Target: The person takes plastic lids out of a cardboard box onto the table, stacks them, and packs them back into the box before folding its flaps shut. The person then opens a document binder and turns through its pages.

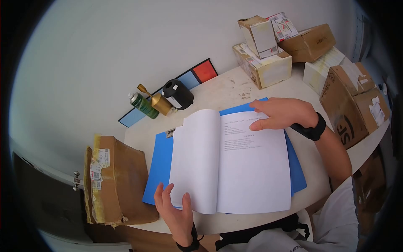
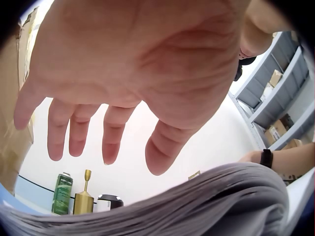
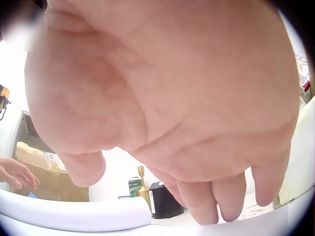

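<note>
A thick stack of white paper (image 1: pixel 254 176) lies spread on a blue clip folder (image 1: pixel 158 168), with printed lines on the upper part of the right page. Its turned left pages (image 1: pixel 195 168) bulge in a rounded curve beside the middle. My right hand (image 1: pixel 287 112) is over the upper right corner of the printed page, thumb and fingers extended. At the lower left corner of the turned pages, my left hand (image 1: pixel 176 212) is held with its fingers spread and nothing between them. The left wrist view shows the layered page edges (image 2: pixel 206 196) below that palm.
Beside the folder on the left stands a worn cardboard box (image 1: pixel 126 180). A green can (image 1: pixel 143 105), a brass-coloured vessel (image 1: pixel 161 103) and a black canister (image 1: pixel 178 94) stand along the wall. Several parcels, including a large brown carton (image 1: pixel 346 105), are piled at the right on the white table (image 1: pixel 218 94).
</note>
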`<move>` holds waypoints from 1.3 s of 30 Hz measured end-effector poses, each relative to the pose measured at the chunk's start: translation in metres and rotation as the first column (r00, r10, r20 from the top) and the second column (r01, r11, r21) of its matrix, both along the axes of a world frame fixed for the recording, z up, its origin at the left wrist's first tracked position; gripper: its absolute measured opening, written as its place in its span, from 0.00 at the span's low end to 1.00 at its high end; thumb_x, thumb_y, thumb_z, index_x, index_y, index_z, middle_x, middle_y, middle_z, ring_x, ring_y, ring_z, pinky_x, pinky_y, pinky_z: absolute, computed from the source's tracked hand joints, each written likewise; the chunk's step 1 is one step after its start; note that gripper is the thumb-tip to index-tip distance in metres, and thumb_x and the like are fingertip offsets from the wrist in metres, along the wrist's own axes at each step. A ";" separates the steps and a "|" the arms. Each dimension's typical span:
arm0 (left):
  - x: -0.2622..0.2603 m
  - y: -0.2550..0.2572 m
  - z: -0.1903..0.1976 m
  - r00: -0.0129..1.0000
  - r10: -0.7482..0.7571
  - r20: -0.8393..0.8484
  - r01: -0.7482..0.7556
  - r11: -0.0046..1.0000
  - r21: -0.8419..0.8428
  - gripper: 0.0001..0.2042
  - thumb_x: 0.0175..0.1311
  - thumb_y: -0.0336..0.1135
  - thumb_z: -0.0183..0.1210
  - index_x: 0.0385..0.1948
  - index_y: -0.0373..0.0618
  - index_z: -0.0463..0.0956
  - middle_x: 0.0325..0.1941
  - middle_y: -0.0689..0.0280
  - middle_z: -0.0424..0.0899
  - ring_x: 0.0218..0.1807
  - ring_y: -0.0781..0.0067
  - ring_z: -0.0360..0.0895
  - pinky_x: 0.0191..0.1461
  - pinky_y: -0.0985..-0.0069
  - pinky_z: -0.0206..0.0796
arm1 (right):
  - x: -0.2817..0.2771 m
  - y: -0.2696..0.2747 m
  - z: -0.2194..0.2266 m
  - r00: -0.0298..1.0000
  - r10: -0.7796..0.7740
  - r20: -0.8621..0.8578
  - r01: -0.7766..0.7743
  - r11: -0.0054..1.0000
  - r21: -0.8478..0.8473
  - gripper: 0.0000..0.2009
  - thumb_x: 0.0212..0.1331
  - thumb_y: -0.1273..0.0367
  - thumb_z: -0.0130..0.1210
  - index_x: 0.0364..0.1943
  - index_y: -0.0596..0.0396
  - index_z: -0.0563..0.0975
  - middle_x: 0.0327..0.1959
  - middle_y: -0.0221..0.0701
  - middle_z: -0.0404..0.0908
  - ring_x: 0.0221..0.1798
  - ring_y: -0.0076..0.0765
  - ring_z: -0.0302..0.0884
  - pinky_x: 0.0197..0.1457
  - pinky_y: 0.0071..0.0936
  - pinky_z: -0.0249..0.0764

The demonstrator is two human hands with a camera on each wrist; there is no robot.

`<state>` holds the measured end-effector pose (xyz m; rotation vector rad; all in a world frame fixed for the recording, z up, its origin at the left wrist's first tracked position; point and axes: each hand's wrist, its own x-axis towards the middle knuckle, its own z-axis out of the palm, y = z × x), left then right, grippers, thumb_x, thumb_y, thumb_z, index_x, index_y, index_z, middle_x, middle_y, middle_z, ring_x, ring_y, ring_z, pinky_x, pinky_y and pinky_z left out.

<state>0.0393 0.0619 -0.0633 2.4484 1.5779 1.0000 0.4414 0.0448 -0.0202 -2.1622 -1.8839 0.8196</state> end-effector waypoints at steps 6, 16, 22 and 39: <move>-0.026 -0.008 0.002 0.948 -0.161 0.275 0.311 0.653 -0.690 0.26 0.59 0.34 0.72 0.60 0.46 0.78 0.75 0.50 0.68 0.75 0.41 0.65 0.74 0.44 0.59 | 0.022 -0.001 0.021 0.926 -0.306 -0.220 0.266 0.944 -0.193 0.34 0.70 0.45 0.59 0.62 0.65 0.71 0.45 0.47 0.89 0.43 0.44 0.91 0.44 0.32 0.88; 0.049 -0.058 0.024 0.147 -0.906 0.397 0.802 -0.126 -0.583 0.15 0.69 0.39 0.64 0.49 0.38 0.79 0.50 0.53 0.82 0.48 0.47 0.81 0.53 0.57 0.74 | 0.026 0.024 -0.012 0.620 0.224 -0.752 -0.561 0.797 -0.225 0.39 0.58 0.52 0.75 0.68 0.58 0.71 0.66 0.46 0.79 0.74 0.42 0.72 0.76 0.44 0.70; 0.067 -0.070 0.015 0.197 -0.923 0.330 0.880 0.018 -0.474 0.16 0.69 0.38 0.63 0.51 0.38 0.77 0.53 0.52 0.82 0.53 0.47 0.81 0.56 0.58 0.75 | -0.038 0.013 -0.028 0.461 0.587 -0.666 -0.579 0.767 0.276 0.41 0.58 0.51 0.74 0.72 0.56 0.71 0.77 0.48 0.67 0.83 0.49 0.58 0.83 0.47 0.55; 0.054 -0.052 0.006 0.699 -0.593 -0.399 0.427 0.795 -0.432 0.37 0.57 0.56 0.75 0.68 0.53 0.76 0.78 0.48 0.68 0.82 0.39 0.57 0.76 0.19 0.31 | 0.027 0.025 -0.063 0.988 0.009 -0.156 0.029 0.971 0.237 0.23 0.73 0.60 0.57 0.65 0.60 0.75 0.64 0.46 0.81 0.67 0.50 0.77 0.71 0.39 0.71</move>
